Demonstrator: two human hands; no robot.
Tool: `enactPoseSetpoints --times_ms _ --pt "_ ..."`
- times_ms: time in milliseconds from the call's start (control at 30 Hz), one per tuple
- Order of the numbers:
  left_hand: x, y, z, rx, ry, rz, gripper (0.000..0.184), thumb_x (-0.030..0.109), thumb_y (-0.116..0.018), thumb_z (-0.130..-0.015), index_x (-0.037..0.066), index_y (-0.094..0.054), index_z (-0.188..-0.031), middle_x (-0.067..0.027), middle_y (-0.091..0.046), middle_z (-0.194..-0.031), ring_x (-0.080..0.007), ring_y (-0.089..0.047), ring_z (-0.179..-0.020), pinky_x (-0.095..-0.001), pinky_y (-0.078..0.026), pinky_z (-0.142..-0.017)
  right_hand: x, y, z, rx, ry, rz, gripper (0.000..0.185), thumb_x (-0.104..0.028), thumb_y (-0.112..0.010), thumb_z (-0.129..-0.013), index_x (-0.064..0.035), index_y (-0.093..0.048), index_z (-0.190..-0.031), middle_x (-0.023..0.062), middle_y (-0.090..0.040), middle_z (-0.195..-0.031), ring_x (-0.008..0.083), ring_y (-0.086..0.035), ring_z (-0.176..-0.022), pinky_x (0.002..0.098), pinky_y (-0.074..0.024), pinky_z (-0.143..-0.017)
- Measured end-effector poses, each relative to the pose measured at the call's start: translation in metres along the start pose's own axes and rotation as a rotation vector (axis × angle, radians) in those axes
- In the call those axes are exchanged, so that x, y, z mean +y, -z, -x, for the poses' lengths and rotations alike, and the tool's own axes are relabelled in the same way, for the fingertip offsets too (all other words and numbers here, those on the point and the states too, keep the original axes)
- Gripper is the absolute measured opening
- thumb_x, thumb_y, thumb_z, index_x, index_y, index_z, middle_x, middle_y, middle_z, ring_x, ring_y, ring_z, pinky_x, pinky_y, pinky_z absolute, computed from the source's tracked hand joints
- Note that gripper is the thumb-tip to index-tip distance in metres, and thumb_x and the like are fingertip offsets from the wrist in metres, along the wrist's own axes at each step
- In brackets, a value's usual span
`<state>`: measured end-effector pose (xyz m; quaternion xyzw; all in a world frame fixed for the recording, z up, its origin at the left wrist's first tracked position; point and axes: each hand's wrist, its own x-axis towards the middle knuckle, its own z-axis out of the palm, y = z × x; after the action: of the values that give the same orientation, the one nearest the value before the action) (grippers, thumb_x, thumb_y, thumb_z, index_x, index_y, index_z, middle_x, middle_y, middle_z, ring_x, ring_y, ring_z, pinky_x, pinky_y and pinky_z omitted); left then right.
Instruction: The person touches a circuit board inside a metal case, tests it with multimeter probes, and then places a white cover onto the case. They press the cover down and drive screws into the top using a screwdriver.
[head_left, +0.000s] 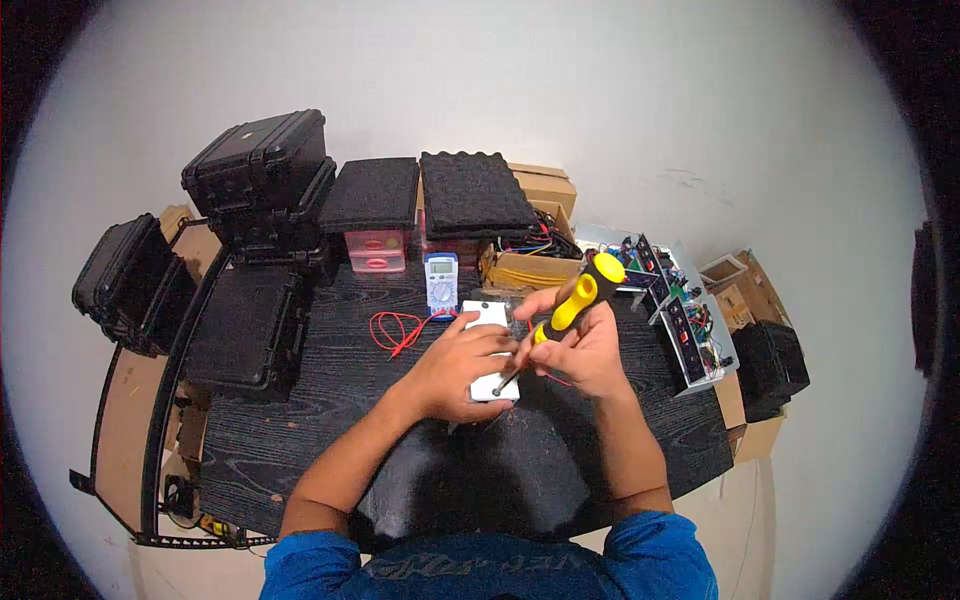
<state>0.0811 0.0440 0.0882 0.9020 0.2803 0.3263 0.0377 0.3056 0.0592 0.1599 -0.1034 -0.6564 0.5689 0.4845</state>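
Observation:
A white rectangular box lies on the black table in front of me, with dark round spots near its corners. My left hand grips the box from its left side, the fingers laid across its top. In my right hand is a screwdriver with a yellow and black handle, held at a slant. Its shaft runs down to the dark spot at the near end of the box, and the tip appears to touch there. My hands hide the middle of the box.
A multimeter stands behind the box, its red test lead coiled to the left. Black hard cases are stacked at the left. Foam sheets top red drawers. White panels with wired electronics stand at the right.

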Motion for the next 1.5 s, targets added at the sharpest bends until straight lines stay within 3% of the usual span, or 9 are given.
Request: enactPoseSetpoints --times_ms 133,433,500,600,700,833,1300,1400,1500 --pt "0.001 0.001 -0.001 0.003 0.004 -0.004 0.052 0.047 -0.081 -0.079 0.013 -0.073 -0.119 -0.0107 -0.068 -0.13 -0.0322 -0.057 -0.135 -0.0645 -0.031 -0.119 0.002 0.004 0.0 0.011 -0.067 -0.213 0.044 -0.006 -0.076 -0.095 0.0008 -0.052 -0.132 0.0219 -0.066 -0.131 0.0192 -0.074 -0.092 0.028 -0.0613 -0.071" --pt "0.002 0.001 -0.002 -0.017 0.014 0.001 0.053 0.049 -0.08 -0.081 0.013 -0.073 -0.119 -0.0101 -0.067 -0.134 -0.0323 -0.057 -0.136 -0.0638 -0.029 -0.121 0.002 0.008 0.002 -0.054 -0.031 -0.085 0.052 -0.002 -0.079 -0.091 0.0006 -0.052 -0.135 0.0223 -0.064 -0.134 0.0216 -0.074 -0.093 0.033 -0.0633 -0.077" --pt "0.001 0.001 -0.001 -0.016 0.014 -0.002 0.053 0.049 -0.08 -0.08 0.013 -0.073 -0.119 -0.0103 -0.067 -0.134 -0.0324 -0.056 -0.136 -0.0637 -0.029 -0.121 0.007 0.006 0.001 -0.011 -0.005 -0.141 0.049 -0.016 -0.081 -0.092 0.0025 -0.055 -0.129 0.0264 -0.065 -0.13 0.0317 -0.077 -0.091 0.0335 -0.0617 -0.064" --pt "-0.002 -0.001 0.001 -0.015 0.01 -0.001 0.053 0.048 -0.08 -0.08 0.013 -0.073 -0.119 -0.0102 -0.067 -0.134 -0.0324 -0.056 -0.137 -0.0637 -0.03 -0.12 0.004 0.009 0.001 -0.01 -0.064 -0.203 0.046 -0.014 -0.079 -0.094 0.0024 -0.055 -0.129 0.0266 -0.065 -0.129 0.032 -0.077 -0.092 0.033 -0.0615 -0.063" --pt "-0.002 -0.002 0.001 -0.013 0.014 0.003 0.052 0.048 -0.081 -0.08 0.014 -0.073 -0.119 -0.01 -0.067 -0.133 -0.0324 -0.055 -0.137 -0.0636 -0.03 -0.121 -0.005 0.001 0.004 -0.001 -0.066 -0.145 0.049 -0.004 -0.078 -0.093 0.0028 -0.053 -0.134 0.0221 -0.064 -0.135 0.0229 -0.074 -0.096 0.0333 -0.0639 -0.078" --pt "0.002 0.001 -0.001 0.0 0.017 0.003 0.05 0.047 -0.081 -0.08 0.013 -0.073 -0.117 -0.0106 -0.067 -0.132 -0.0326 -0.055 -0.137 -0.0635 -0.03 -0.12 0.001 0.004 0.002 -0.071 0.003 -0.108 0.046 -0.003 -0.08 -0.092 0.0042 -0.054 -0.13 0.0196 -0.065 -0.132 0.0219 -0.074 -0.098 0.0334 -0.064 -0.081" --pt "0.0 0.002 0.0 0.025 -0.01 0.029 0.049 0.044 -0.079 -0.081 0.013 -0.073 -0.119 -0.0107 -0.067 -0.132 -0.0325 -0.056 -0.135 -0.0615 -0.031 -0.119 0.002 0.005 0.001 -0.058 0.039 -0.101 0.043 -0.021 -0.071 -0.103 0.0049 -0.054 -0.133 0.0203 -0.066 -0.126 0.0253 -0.076 -0.096 0.0314 -0.0625 -0.071" --pt "0.0 0.004 0.0 0.02 -0.021 0.051 0.047 0.038 -0.076 -0.081 0.013 -0.073 -0.12 -0.0099 -0.067 -0.133 -0.0322 -0.056 -0.135 -0.0622 -0.03 -0.12 0.004 0.012 -0.001 0.028 0.145 -0.187 0.044 -0.026 -0.072 -0.102 0.003 -0.056 -0.131 0.0235 -0.062 -0.13 0.0286 -0.076 -0.094 0.0307 -0.0617 -0.068" --pt "0.001 0.007 0.0 0.001 -0.015 0.061 0.046 0.034 -0.073 -0.081 0.014 -0.073 -0.123 -0.0086 -0.067 -0.134 -0.0322 -0.056 -0.136 -0.0631 -0.03 -0.12 -0.005 0.02 -0.005 0.211 0.13 -0.138 0.041 -0.026 -0.069 -0.104 0.0028 -0.059 -0.132 0.0188 -0.066 -0.127 0.0266 -0.077 -0.086 0.0277 -0.06 -0.064"
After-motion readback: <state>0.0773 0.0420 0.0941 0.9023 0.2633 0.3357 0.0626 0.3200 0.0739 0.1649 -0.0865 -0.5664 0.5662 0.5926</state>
